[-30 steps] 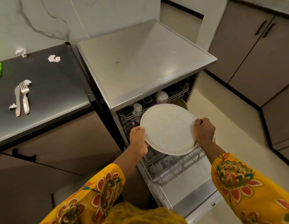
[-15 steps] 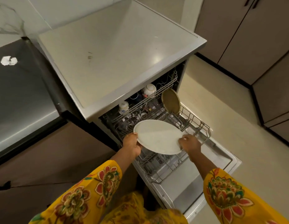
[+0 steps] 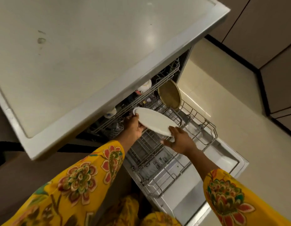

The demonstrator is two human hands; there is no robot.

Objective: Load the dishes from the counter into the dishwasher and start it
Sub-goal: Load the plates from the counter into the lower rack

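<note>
A large white plate (image 3: 153, 121) is tilted just above the pulled-out lower rack (image 3: 172, 163) of the open dishwasher. My left hand (image 3: 133, 128) grips its left rim from below. My right hand (image 3: 179, 140) holds its near right edge, fingers curled round the rim. A brass-coloured plate (image 3: 170, 94) stands upright at the rack's far end. In the upper rack (image 3: 138, 101) sit a white patterned cup (image 3: 144, 87) and another cup (image 3: 111, 112), partly hidden under the dishwasher's top.
The dishwasher's flat grey top (image 3: 92, 51) overhangs the racks. The open door (image 3: 206, 185) lies flat over the cream floor (image 3: 239, 111). Brown cabinets (image 3: 271, 30) stand to the right, and a dark cabinet front (image 3: 19, 176) to the left.
Both hands have lowered the white plate from chest height down to the lower rack and tilted it. My view has dipped and moved closer; the counter with cutlery has left the frame.
</note>
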